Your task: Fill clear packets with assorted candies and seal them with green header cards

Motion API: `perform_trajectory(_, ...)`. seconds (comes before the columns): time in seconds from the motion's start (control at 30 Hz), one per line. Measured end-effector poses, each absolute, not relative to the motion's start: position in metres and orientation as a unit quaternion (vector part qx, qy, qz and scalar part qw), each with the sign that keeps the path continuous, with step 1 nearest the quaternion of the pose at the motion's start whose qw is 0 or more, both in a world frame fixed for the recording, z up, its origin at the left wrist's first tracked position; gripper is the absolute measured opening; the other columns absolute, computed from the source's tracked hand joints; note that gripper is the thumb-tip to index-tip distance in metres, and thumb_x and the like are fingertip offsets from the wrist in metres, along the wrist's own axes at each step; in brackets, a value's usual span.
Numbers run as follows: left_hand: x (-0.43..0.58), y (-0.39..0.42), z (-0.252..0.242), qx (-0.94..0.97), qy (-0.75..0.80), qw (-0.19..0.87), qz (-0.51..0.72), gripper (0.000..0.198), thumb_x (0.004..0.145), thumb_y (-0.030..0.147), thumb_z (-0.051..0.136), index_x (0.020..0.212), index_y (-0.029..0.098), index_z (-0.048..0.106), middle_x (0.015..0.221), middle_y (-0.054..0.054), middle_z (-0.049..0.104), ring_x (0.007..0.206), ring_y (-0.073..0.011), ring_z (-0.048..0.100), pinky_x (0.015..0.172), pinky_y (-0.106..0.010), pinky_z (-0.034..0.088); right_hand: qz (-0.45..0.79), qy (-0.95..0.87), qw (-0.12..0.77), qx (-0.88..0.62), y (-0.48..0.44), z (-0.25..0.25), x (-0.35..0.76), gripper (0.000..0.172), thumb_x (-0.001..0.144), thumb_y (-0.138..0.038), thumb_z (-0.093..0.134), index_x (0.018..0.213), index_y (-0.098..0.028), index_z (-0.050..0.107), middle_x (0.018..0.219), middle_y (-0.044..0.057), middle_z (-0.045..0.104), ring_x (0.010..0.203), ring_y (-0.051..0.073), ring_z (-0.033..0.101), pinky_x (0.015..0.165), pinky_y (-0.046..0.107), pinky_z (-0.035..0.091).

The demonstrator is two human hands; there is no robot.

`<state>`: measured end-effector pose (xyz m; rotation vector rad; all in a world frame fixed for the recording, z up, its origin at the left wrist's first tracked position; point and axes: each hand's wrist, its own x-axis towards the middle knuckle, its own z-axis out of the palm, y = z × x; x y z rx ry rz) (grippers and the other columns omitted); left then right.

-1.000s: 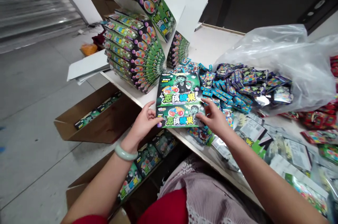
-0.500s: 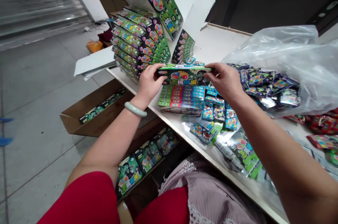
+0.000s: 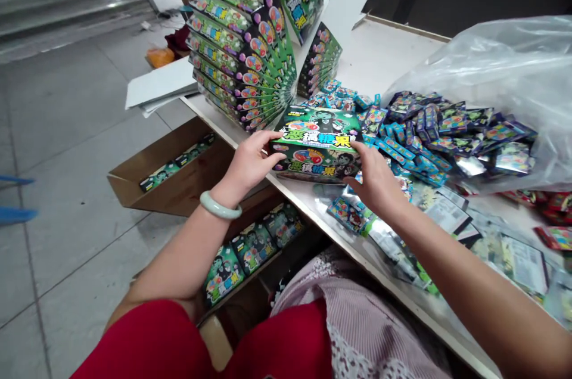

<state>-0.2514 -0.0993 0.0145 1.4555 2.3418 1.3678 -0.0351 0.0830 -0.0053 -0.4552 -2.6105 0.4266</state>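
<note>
A green candy display box [image 3: 318,143] with a cartoon figure and Chinese lettering stands on the white table [image 3: 384,57] near its front edge, lid down. My left hand [image 3: 249,163] grips its left end, fingers curled on the corner. My right hand [image 3: 376,179] presses on its right front corner. A jade bangle [image 3: 220,206] sits on my left wrist. Loose small blue candy packs [image 3: 415,140] lie heaped just right of the box.
Stacks of flat green boxes [image 3: 241,57] rise at the table's left end. A clear plastic bag [image 3: 491,81] covers packs at right. Printed wrappers [image 3: 509,248] litter the near table. Cardboard cartons [image 3: 174,170] with finished boxes [image 3: 250,248] stand on the floor below.
Half a second ago both hands held the lid raised above the filled tray; now the lid is down on the box and the hands press its front corners.
</note>
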Motion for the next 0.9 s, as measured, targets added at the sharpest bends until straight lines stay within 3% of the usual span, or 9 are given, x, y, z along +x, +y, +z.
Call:
perform_trajectory(0.2,-0.24,-0.11,-0.015,0.532,0.782,-0.071,0.317,0.047,0.079,0.013,0.059,0.126,0.017,0.053,0.102,-0.007,0.056,0.085,-0.0192,0.057,0.079,-0.034,0.052,0.044,-0.95,0.249,-0.184,0.08,-0.036,-0.035,0.059,0.082,-0.017,0.057,0.138,-0.019,0.039,0.1,0.012,0.056,0.096,0.031,0.052,0.081,0.044,0.044)
perform_trajectory(0.37,-0.238,-0.112,-0.043,0.541,0.787,-0.174,0.243,0.045,0.086,0.021,0.057,0.131,0.015,0.049,0.101,-0.01,0.056,0.098,-0.0257,0.055,0.086,-0.038,0.049,0.014,-0.94,0.272,-0.205,0.079,-0.054,-0.032,0.053,0.083,-0.022,0.06,0.134,-0.024,0.046,0.106,0.011,0.054,0.095,0.027,0.05,0.082,0.041,0.042)
perform_trajectory(0.6,-0.248,-0.114,-0.053,0.558,0.77,-0.198,0.238,0.048,0.087,0.025,0.057,0.134,0.015,0.049,0.1,-0.011,0.055,0.094,-0.0257,0.056,0.082,-0.036,0.049,0.043,-0.934,0.276,-0.224,0.078,-0.054,-0.033,0.049,0.081,-0.022,0.061,0.129,-0.026,0.054,0.106,0.011,0.052,0.1,0.027,0.05,0.082,0.041,0.042)
perform_trajectory(0.9,-0.256,-0.114,-0.049,0.558,0.765,-0.157,0.279,0.047,0.087,0.027,0.058,0.133,0.018,0.051,0.1,-0.01,0.055,0.09,-0.0236,0.056,0.081,-0.035,0.049,0.062,-0.927,0.289,-0.231,0.078,-0.047,-0.037,0.044,0.082,-0.025,0.063,0.125,-0.027,0.056,0.107,0.01,0.052,0.1,0.027,0.051,0.083,0.041,0.042)
